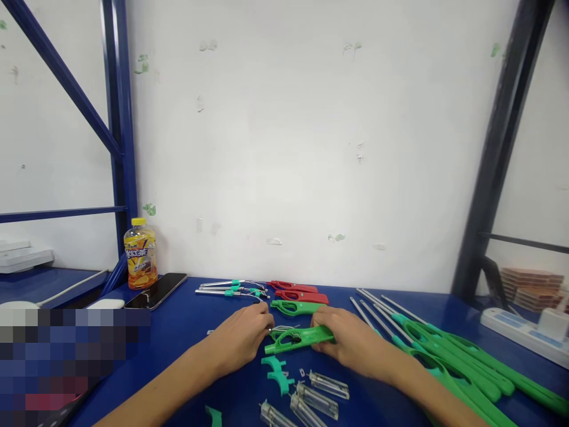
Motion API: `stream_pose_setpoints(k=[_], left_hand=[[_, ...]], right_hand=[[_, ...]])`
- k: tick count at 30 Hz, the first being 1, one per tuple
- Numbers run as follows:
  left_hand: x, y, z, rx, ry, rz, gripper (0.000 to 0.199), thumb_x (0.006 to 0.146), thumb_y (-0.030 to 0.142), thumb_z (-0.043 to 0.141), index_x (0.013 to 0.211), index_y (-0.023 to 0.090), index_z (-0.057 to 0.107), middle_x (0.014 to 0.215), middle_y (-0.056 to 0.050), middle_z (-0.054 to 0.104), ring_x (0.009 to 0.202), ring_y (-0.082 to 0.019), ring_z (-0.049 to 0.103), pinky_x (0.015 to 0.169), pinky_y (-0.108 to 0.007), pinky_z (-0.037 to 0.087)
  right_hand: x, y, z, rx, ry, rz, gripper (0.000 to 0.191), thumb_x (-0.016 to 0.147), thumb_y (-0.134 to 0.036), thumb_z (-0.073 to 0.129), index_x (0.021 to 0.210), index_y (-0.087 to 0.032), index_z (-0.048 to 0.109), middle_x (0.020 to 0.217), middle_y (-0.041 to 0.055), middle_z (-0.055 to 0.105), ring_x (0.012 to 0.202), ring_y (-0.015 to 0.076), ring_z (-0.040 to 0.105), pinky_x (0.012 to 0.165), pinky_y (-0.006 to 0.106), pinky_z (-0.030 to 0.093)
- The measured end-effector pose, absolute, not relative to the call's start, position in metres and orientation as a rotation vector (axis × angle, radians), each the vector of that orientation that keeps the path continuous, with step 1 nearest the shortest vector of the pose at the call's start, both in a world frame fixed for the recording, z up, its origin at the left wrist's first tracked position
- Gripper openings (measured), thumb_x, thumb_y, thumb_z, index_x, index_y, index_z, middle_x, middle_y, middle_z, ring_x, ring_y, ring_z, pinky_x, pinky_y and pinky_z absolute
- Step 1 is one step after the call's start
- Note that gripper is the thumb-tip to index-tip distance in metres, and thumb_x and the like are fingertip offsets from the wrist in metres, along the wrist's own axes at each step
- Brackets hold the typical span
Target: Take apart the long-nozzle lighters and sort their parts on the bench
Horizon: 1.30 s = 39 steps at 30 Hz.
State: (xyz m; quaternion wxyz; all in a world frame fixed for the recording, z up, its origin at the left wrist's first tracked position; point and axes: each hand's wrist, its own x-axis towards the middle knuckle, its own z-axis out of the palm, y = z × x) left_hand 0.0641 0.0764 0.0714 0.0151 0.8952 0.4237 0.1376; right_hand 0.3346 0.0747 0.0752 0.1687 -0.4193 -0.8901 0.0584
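My right hand (pixel 340 335) grips the rear of a green lighter handle shell (pixel 299 339), whose trigger opening points left. At the shell's front, the fingers of my left hand (pixel 249 332) are pinched together around a wired metal lighter tube, mostly hidden by the hand. Thin pale wires (pixel 284 328) run from the left fingertips over the shell. Just behind lies another green handle shell (pixel 296 307), with red handle shells (pixel 302 295) beyond it. In front of my hands are teal triggers (pixel 278 375) and several clear lighter fuel tanks (pixel 329 385).
Metal tubes with teal collars (pixel 229 292) lie at the back. Several long green lighters (pixel 457 356) are piled right, near a white power strip (pixel 524 335). At left stand a drink bottle (pixel 141 255) and a phone (pixel 157 290). A white wall (pixel 302 148) rises behind the blue table.
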Motion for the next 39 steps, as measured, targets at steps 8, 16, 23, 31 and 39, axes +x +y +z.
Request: stream_pose_setpoints(k=[8, 16, 23, 31, 39], left_hand=[[0.064, 0.075, 0.070, 2.803, 1.342, 0.483, 0.019, 0.099, 0.015, 0.036, 0.102, 0.020, 0.054, 0.103, -0.008, 0.059, 0.095, -0.023, 0.057, 0.080, -0.033, 0.046], [0.066, 0.075, 0.075, 2.828, 1.424, 0.549, 0.021, 0.095, 0.007, 0.035, 0.101, 0.022, 0.048, 0.105, -0.007, 0.059, 0.096, -0.023, 0.055, 0.082, -0.034, 0.044], [0.067, 0.076, 0.073, 2.805, 1.465, 0.559, 0.023, 0.090, 0.004, 0.038, 0.101, 0.023, 0.045, 0.106, -0.007, 0.058, 0.096, -0.023, 0.056, 0.083, -0.035, 0.044], [0.064, 0.079, 0.081, 2.814, 1.698, 0.467, 0.043, 0.076, -0.007, 0.037, 0.108, 0.019, 0.050, 0.108, -0.009, 0.061, 0.099, -0.025, 0.057, 0.090, -0.038, 0.042], [0.046, 0.095, 0.072, 2.896, 1.874, 0.151, 0.062, 0.069, -0.008, 0.044, 0.126, 0.012, 0.057, 0.123, -0.018, 0.063, 0.117, -0.034, 0.057, 0.098, -0.047, 0.040]], right_hand=[[0.339, 0.083, 0.070, -1.194, -2.544, 0.122, 0.013, 0.086, -0.023, 0.070, 0.085, -0.023, 0.057, 0.094, 0.0014, 0.068, 0.091, 0.0234, 0.065, 0.078, 0.030, 0.043], [0.334, 0.081, 0.075, -1.181, -2.578, 0.130, 0.018, 0.088, -0.025, 0.071, 0.082, -0.023, 0.054, 0.087, -0.0017, 0.067, 0.081, 0.0198, 0.064, 0.066, 0.026, 0.037], [0.332, 0.076, 0.077, -1.185, -2.592, 0.126, 0.018, 0.090, -0.025, 0.069, 0.081, -0.022, 0.053, 0.087, -0.0011, 0.067, 0.081, 0.0201, 0.063, 0.065, 0.027, 0.035], [0.334, 0.071, 0.079, -1.199, -2.621, 0.039, 0.011, 0.092, -0.028, 0.062, 0.087, -0.023, 0.053, 0.091, 0.0016, 0.067, 0.083, 0.0218, 0.062, 0.067, 0.029, 0.037], [0.334, 0.071, 0.073, -1.147, -2.635, -0.017, 0.008, 0.091, -0.018, 0.055, 0.089, -0.024, 0.050, 0.096, 0.0013, 0.067, 0.085, 0.0215, 0.064, 0.068, 0.029, 0.037]])
